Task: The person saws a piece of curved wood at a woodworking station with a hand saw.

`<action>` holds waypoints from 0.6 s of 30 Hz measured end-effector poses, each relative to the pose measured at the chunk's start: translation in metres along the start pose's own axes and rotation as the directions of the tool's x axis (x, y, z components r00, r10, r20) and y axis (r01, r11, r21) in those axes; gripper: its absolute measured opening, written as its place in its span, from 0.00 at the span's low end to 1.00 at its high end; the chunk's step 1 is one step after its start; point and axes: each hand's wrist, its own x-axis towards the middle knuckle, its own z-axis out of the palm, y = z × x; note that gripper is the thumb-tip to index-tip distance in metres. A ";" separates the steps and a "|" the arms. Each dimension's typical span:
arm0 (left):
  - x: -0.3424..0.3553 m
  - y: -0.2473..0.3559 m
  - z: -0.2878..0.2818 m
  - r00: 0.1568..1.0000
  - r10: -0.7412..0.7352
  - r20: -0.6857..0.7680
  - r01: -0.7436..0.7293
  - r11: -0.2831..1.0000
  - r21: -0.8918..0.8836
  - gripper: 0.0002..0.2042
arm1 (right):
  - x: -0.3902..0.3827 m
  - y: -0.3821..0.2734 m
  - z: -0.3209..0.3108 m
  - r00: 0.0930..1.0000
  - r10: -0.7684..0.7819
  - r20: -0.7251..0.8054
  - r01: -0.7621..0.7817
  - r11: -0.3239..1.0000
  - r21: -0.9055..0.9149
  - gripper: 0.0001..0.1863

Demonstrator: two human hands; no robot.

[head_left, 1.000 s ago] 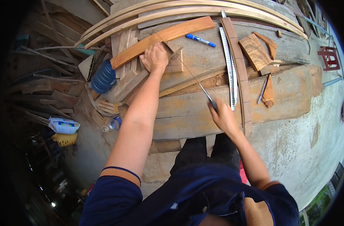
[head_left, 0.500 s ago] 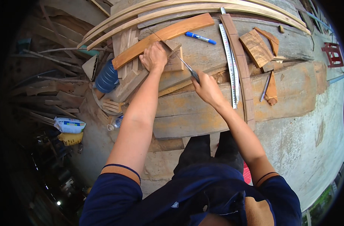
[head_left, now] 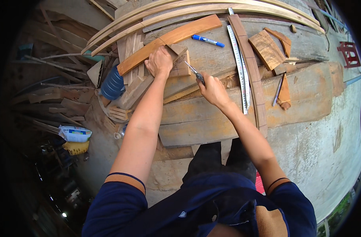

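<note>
The left hand is pressed down on the near edge of the curved orange-brown board, fingers bent over it, steadying rather than gripping all round. The right hand, nearer the body and to the right, is closed round the dark handle of a handsaw, which points away toward the board; the blade is seen nearly edge-on, so its far end is hard to make out. A thin dark line crosses the board just beyond the left hand; whether it is blade, kerf or mark, I cannot tell. The board's two portions line up and no offcut has dropped, so the cut seems under way but not through: parting the wood remains. Beyond the right hand, a blue marker lies on the desk.
</note>
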 end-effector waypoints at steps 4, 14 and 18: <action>0.000 -0.016 -0.002 0.999 -0.030 -0.015 0.031 0.999 0.034 0.23 | -0.057 0.018 0.002 0.999 0.019 0.033 -0.020 0.999 0.039 0.09; 0.005 -0.009 -0.010 0.994 -0.027 0.110 0.025 1.000 0.017 0.24 | -0.048 0.027 0.001 0.994 0.070 0.082 -0.072 0.997 0.029 0.11; 0.004 -0.005 -0.008 0.994 -0.043 0.098 0.041 0.999 0.023 0.24 | -0.003 0.008 0.011 1.000 0.007 0.002 -0.007 0.996 0.084 0.09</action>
